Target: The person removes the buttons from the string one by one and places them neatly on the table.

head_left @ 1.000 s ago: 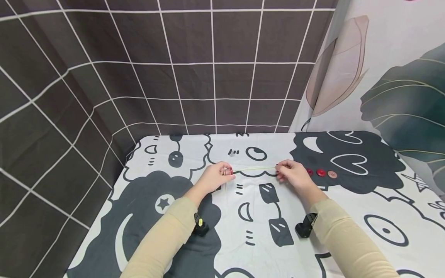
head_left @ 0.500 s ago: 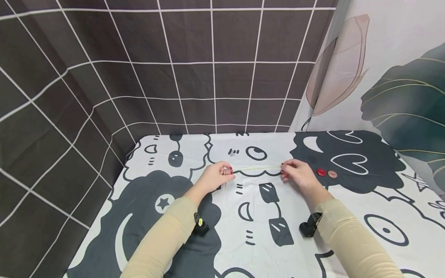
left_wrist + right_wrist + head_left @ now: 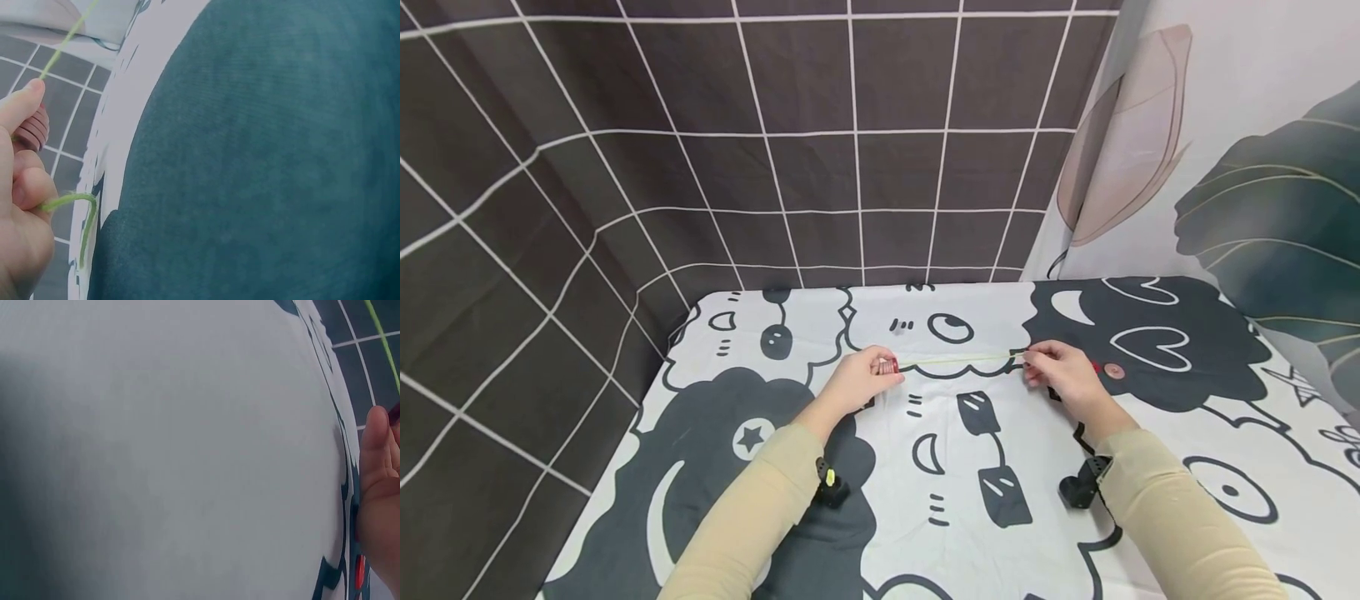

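My left hand pinches a stack of round red and pink buttons, seen edge-on in the left wrist view as buttons below the thumb tip. A yellow-green string runs taut from that stack to my right hand, whose thumb and fingertips pinch it. At the right fingertips a small dark red thing shows, mostly hidden. A loose tail of string hangs from my left fingers. Beside my right hand lie a pink button and a red button, the red one partly covered.
A white and dark grey cartoon-print cloth covers the table. Dark gridded fabric stands behind and at the left. A leaf-print curtain hangs at the right. Each wrist wears a small black camera.
My right hand has moved to the right, and the stretch of string between the hands is longer. It now hides part of the loose buttons. My left hand has stayed nearly still.
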The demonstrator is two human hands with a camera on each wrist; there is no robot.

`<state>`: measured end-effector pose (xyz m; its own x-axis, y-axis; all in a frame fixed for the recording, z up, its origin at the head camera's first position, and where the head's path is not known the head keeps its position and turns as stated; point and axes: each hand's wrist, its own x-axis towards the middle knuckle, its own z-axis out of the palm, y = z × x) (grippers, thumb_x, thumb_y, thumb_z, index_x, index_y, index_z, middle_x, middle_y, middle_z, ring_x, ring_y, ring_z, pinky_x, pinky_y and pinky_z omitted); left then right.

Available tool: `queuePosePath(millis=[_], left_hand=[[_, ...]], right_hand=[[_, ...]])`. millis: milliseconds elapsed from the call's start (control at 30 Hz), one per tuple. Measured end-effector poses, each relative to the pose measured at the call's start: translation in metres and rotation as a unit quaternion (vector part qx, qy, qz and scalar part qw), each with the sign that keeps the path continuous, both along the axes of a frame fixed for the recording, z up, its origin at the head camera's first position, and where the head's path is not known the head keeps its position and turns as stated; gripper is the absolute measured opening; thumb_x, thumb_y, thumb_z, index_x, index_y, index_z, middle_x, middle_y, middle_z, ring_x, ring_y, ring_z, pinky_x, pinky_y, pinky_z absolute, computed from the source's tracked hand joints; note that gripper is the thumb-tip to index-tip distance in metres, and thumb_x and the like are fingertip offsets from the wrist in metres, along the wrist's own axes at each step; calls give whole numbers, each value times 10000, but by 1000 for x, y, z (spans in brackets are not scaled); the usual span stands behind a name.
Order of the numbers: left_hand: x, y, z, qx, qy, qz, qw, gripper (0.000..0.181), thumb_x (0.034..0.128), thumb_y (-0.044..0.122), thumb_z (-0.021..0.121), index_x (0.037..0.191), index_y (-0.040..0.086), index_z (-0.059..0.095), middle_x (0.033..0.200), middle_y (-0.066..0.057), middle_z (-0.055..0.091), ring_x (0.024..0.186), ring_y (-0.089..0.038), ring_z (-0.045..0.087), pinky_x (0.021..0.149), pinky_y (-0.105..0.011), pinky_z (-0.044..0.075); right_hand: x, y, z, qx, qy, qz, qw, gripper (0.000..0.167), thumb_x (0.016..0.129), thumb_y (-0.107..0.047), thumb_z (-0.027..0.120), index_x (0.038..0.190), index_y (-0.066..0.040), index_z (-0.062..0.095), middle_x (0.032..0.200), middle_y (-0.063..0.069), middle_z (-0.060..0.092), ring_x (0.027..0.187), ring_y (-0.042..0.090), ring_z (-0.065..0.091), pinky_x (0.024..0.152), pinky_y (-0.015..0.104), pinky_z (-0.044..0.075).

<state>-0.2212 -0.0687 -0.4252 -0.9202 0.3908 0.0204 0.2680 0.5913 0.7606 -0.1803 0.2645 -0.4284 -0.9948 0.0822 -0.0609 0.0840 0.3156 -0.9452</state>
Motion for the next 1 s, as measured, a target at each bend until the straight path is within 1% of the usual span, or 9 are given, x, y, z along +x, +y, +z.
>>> queuePosePath(millis=[133,233,367,500,633,733,867,1000], left_hand=[[0,-1,1,-11,33,30,10000,392,827,338,709,1137,119,612,749,3,504,729,-160,487,653,-289,427],[-1,-1,1,-32,45,42,10000,404,824,343,712,1144,119,610,736,10,479,720,-157,478,646,-285,422],[-1,0,0,-14,11,51,10000,399,824,334,714,1144,121,608,734,12,481,718,-156,480,646,-286,424],[-1,0,-1,17,-2,46,10000,386,827,320,713,1141,119,608,737,11,485,719,-157,483,649,-288,423],[-1,1,0,0,-16,46,10000,397,826,333,712,1144,120,607,726,11,464,705,-152,476,632,-283,416],[0,1,0,-27,8,48,10000,398,825,340,710,1142,122,607,722,8,463,699,-152,477,627,-284,417],[0,1,0,-43,43,76,10000,397,821,345,712,1138,128,610,731,11,494,709,-150,496,638,-281,428],[0,1,0,-37,48,85,9999,398,824,338,711,1144,125,608,721,12,485,695,-150,491,624,-281,422]], right_hand=[[1,5,-1,37,0,-92,10000,391,921,-182,552,1148,130,485,909,173,588,711,101,607,659,238,519],[2,8,-1,63,-12,-121,9999,407,925,-195,557,1159,129,483,931,170,580,722,97,607,662,234,517],[5,12,-1,6,-1,-118,9999,422,928,-206,562,1163,134,481,930,152,583,723,98,614,659,236,519],[8,17,-1,25,54,-159,9999,412,932,-204,555,1158,135,488,885,102,605,710,83,613,655,224,517],[11,21,-1,167,105,-163,9997,391,946,-192,527,1154,137,488,846,61,613,706,55,609,666,214,516],[14,24,0,282,129,-165,9994,387,950,-186,515,1152,143,484,838,60,613,704,47,611,670,210,516],[17,27,1,405,129,-230,9988,401,943,-201,533,1144,143,493,840,79,623,700,56,618,665,211,516],[21,32,0,530,89,-270,9982,430,930,-221,560,1154,141,500,838,75,631,698,62,624,659,218,516]])
